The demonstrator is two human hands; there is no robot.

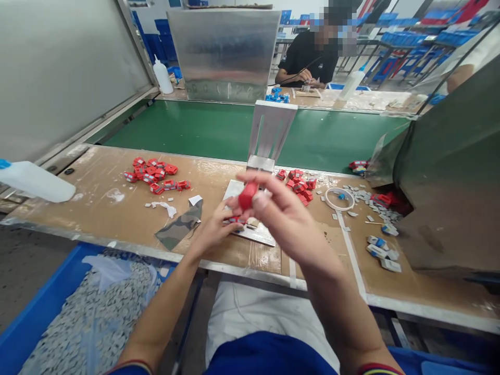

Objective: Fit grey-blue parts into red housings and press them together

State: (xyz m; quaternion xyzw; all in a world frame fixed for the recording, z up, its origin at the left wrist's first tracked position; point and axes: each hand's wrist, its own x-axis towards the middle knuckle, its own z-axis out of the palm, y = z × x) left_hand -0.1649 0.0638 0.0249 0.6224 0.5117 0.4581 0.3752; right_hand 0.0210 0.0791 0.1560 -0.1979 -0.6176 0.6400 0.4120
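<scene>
My right hand (279, 213) is raised over the worktable and pinches a small glossy red plastic part (248, 197) between thumb and fingers. Lower and to the left, my left hand (214, 226) has its fingers closed on a red toy car body (234, 221) with grey patches. That car body is at a white base plate (255, 235), which belongs to a metal stand (273, 122) with a slotted upright. My hands hide part of the plate and the lower stand. A camouflage cloth (177, 229) lies left of my left hand.
Red car bodies are piled at left (150, 172) and behind my right hand (300, 185). A tape ring (339, 199) and grey pieces (365, 200) lie right. A white bottle (37, 181) leans in from the left. Beyond runs a green conveyor (175, 125); a co-worker (308, 57) sits across.
</scene>
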